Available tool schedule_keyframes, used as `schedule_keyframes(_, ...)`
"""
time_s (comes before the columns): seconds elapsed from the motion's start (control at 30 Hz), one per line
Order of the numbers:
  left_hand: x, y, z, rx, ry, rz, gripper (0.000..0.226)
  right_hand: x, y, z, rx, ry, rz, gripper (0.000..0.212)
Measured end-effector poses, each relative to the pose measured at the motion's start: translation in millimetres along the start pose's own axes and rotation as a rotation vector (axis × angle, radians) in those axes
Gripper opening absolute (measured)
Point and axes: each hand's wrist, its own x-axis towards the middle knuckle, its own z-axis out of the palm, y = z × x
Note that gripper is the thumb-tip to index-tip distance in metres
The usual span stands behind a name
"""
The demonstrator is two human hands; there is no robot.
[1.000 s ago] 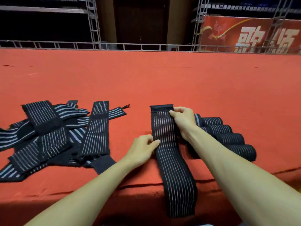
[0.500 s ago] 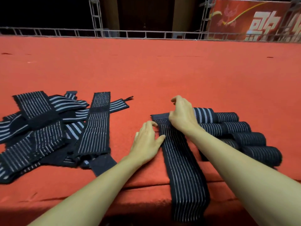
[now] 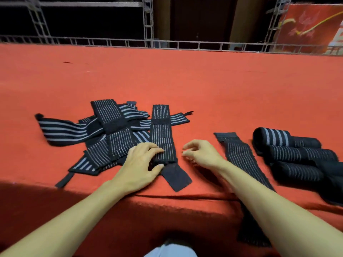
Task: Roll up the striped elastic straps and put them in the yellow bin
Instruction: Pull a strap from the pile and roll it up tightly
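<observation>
Left hand (image 3: 141, 164) seemingly pinches a flat strap (image 3: 163, 134) (near end) — right hand (image 3: 202, 154) loosely curled, empty.

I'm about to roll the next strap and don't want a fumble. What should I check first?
1. Left hand on the pile strap: ok, fingers lie on it.
2. Grip on it firm: cannot tell.
3. Right hand free: ok, holds nothing.
4. Flat strap rolled: not ok, unrolled across the table.
5. Yellow bin within reach: cannot tell, not in view.
</observation>
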Motion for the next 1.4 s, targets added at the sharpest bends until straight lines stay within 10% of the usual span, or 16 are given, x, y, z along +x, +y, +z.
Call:
schedule_keyframes(0.5,17,23,-15,-0.227,0.052,-0.137,0.021,-4,-28,7,0.468,-0.026,0.163,0.028)
schedule_keyframes(0.97,8,55,-14,-0.356,0.024,0.046,0.017,-26,-34,-14,0.406,-0.049,0.169,0.033)
schedule_keyframes(1.4,24,126,-27,-1.406,-0.017,-0.775,0.027,-109,-28,-95,0.582,-0.393,-0.019,0.002)
